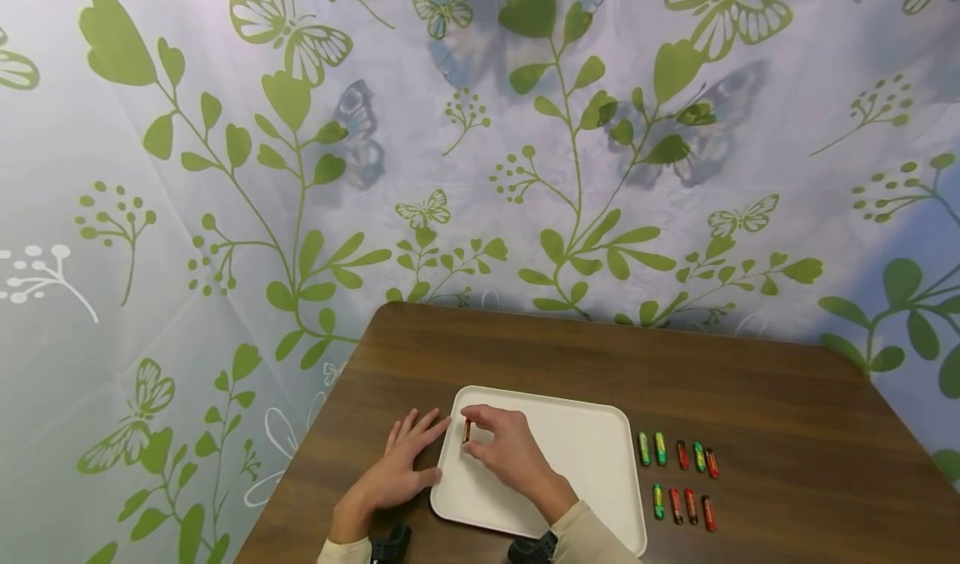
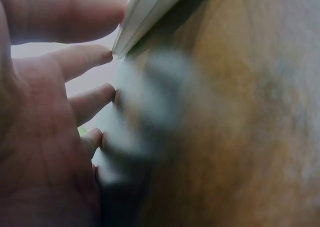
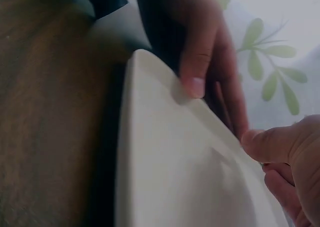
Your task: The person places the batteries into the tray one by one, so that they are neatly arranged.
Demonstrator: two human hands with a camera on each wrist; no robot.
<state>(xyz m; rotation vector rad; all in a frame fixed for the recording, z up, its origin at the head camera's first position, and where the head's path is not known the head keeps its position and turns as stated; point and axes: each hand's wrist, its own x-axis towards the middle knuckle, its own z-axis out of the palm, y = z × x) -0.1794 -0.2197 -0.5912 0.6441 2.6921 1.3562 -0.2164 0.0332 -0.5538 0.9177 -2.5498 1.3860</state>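
Note:
In the head view a white rectangular tray (image 1: 588,451) lies on the brown table. My right hand (image 1: 516,454) reaches over it and pinches a small red and dark battery (image 1: 467,431) between thumb and index finger, near the tray's left side. My left hand (image 1: 401,468) rests on the table with its fingers spread, thumb and index finger at the tray's left rim. The left wrist view shows those straight fingers (image 2: 90,59) against the tray's edge (image 2: 145,14). In the right wrist view the right hand (image 3: 287,159) hides the battery.
To the right of the tray, green batteries (image 1: 660,447) and red batteries (image 1: 691,506) stand or lie in two rows, several in each. Behind the wooden table (image 1: 600,347) hangs a curtain (image 1: 465,131) printed with leaves and butterflies.

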